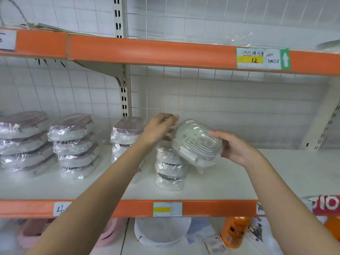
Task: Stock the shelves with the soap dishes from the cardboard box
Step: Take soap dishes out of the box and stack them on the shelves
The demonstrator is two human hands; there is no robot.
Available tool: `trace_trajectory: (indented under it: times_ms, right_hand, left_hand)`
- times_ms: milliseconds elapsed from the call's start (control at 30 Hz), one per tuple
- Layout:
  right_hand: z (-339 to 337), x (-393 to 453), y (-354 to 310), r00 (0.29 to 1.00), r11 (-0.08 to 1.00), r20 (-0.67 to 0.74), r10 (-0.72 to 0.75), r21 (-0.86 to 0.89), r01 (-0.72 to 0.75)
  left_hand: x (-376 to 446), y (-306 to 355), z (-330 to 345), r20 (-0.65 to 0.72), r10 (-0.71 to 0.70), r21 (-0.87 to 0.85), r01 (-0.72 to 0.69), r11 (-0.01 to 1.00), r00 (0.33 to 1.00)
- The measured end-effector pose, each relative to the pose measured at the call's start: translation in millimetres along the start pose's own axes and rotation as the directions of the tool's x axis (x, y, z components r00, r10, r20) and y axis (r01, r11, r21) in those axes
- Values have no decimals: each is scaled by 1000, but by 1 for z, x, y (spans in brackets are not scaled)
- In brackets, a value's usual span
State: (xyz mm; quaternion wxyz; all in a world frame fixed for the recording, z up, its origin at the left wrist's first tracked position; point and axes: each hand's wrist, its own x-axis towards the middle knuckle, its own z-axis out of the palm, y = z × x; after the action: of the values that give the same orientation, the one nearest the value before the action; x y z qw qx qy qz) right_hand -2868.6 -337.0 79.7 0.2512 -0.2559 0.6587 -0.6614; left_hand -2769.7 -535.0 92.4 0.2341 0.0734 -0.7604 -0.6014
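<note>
Clear crinkled plastic film wraps every soap dish on the white middle shelf [230, 181], and the film throws bright highlights. Your right hand [237, 150] grips one wrapped soap dish [197, 144] by its right end, thumb on top and fingers curled underneath; it is a rounded rectangle in pale white plastic with raised parallel ribs across its face, tilted with the ribbed face toward you. It hangs just above and to the right of a short stack of white dishes [169, 172], its lower edge close to or touching the stack's top; you cannot tell which. Your left hand [160, 128] reaches over that stack with fingers extended and relaxed, fingertips at the held dish's upper left corner; contact is not clear. To the left stand three more stacks with dusky pink ribbed tops over white bases: a nearer stack [127, 133] partly hidden by your left forearm, a middle stack [73, 146], and a far-left stack [24, 142]. Smooth orange edge strips front the shelves. On the upper strip, a white price label [261, 58] shows "12" on a yellow band, small handwriting too blurred to read, and a white up-arrow on green. On the lower strip, a paper tag [61, 208] reads "4", and another label [167, 209] carries a blank yellow band. Below, an orange bottle [234, 231] stands beside a white round container [161, 230].
</note>
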Motion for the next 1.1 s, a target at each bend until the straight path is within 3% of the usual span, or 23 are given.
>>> trace_trajectory:
  times_ms: [100,200,333,400,467,500,567,700,867,967,1100]
  right_hand:
    - [9,10,-11,998,995,55,-16,-96,21]
    - [18,22,-14,997,992,-41,-70,-105,65]
    - [24,31,-12,962,988,-241,-125,-122,98]
    - [27,30,-3,961,981,-253,-115,-183,70]
    - [32,25,11,968,969,-234,-96,-242,38]
    - [36,23,18,975,965,-206,-83,-259,27]
    - [42,20,30,987,961,-149,-66,-276,23]
    - [49,19,37,984,958,-147,-96,-284,51]
    - [51,7,45,967,981,-225,-119,-174,80]
    - [56,-12,59,932,993,-342,-120,-50,109]
    - [66,-45,87,914,985,-397,-78,114,133]
  left_hand:
    - [-7,0,-7,163,-138,103,122,987,977]
    - [-10,-7,-14,241,-220,-47,238,970,945]
    - [-8,-5,-17,7,-260,-294,251,922,965]
    - [-9,-6,-18,-81,-255,-277,224,934,964]
    - [-15,-8,-15,-167,-214,-53,208,977,962]
    - [-17,-12,-14,-209,-159,176,197,964,965]
    - [-20,-17,-12,-195,-43,553,146,821,980]
    - [-19,-20,-15,-153,6,694,103,713,988]
    - [-29,-21,-14,-67,-41,603,73,795,997]
    - [-49,-29,-8,-195,41,591,84,802,980]
    - [-95,-53,-5,-420,58,281,69,957,906]
